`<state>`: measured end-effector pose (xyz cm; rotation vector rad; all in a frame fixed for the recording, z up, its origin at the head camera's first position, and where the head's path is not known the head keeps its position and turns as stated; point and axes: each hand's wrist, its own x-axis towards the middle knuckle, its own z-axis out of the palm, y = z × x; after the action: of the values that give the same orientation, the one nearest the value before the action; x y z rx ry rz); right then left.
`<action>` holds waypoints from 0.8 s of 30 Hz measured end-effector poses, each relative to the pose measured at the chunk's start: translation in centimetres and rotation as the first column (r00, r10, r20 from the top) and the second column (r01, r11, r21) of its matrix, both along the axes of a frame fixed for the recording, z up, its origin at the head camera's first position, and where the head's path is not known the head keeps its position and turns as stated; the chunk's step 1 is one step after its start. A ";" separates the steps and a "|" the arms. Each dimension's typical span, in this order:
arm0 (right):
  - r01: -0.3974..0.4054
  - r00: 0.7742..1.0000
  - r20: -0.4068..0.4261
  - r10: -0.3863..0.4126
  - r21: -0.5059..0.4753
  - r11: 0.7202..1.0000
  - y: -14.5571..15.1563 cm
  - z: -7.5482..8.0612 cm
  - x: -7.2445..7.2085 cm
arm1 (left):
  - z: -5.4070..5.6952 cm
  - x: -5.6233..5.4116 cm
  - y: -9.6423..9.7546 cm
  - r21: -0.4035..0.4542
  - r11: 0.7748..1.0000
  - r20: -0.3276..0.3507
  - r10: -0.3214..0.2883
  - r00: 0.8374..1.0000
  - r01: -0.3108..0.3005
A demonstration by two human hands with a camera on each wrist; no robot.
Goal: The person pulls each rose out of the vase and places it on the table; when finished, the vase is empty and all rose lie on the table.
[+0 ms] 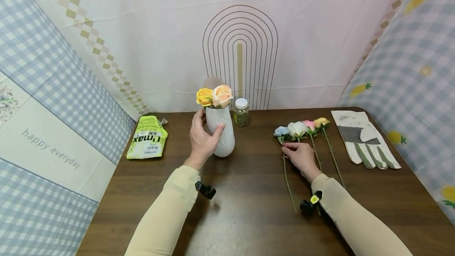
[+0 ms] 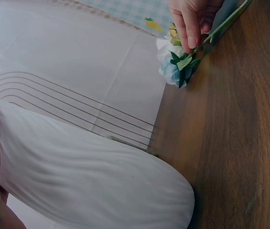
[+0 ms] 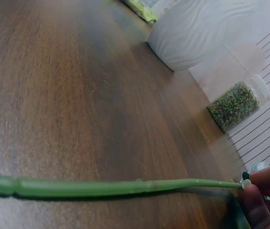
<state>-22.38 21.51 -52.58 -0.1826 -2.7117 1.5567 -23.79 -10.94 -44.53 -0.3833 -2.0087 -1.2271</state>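
A white ribbed vase [image 1: 224, 133] stands on the table with a yellow rose [image 1: 204, 97] and a peach rose [image 1: 222, 96] in its mouth. My left hand [image 1: 204, 137] holds the vase near its upper part, thumb in front and fingers behind. With thumb and fingertips my right hand [image 1: 301, 156] pinches the green stem of a blue rose [image 1: 281, 131] just below its bloom. That stem [image 3: 91, 187] stretches across the right wrist view. Beside the blue bloom lie a white rose [image 1: 297, 129], a pink rose [image 1: 310, 125] and an orange-yellow rose [image 1: 322, 122], their stems running partly under my right forearm.
Behind the vase, to its right, is a white-lidded jar [image 1: 241, 113] of green granules. A green and white packet [image 1: 147, 137] lies at the left edge of the brown table [image 1: 245, 216]. White-grey work gloves [image 1: 366, 139] lie at the right; a cloth backdrop hangs behind.
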 end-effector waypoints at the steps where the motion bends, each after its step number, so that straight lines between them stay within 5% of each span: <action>1: -0.002 1.000 0.001 0.002 0.010 1.000 0.0 0.0 0.0 | 0.0 0.0 0.0 0.001 1.000 0.000 -0.001 1.000 0.001; 7: -0.023 0.994 -0.098 0.038 0.147 0.989 0.0 0.1 0.0 | -0.1 0.0 0.0 0.011 1.000 -0.006 -0.006 1.000 0.006; 12: -0.021 0.964 -0.250 0.086 0.252 0.968 -1.2 2.3 0.4 | -0.1 0.0 0.0 0.012 1.000 -0.014 -0.009 1.000 0.009; 18: -0.142 0.929 -0.333 0.160 0.078 0.987 -4.9 7.8 0.9 | 0.0 0.0 0.0 0.012 1.000 0.000 -0.002 1.000 0.002; 24: -0.275 0.893 -0.394 0.218 -0.095 0.957 -9.1 12.4 1.0 | -0.1 0.1 0.0 0.012 1.000 0.005 -0.004 1.000 0.004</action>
<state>-21.39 12.37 -40.23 0.4401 -2.3866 1.6455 -23.70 -10.92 -44.60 -0.3790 -2.0050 -1.2436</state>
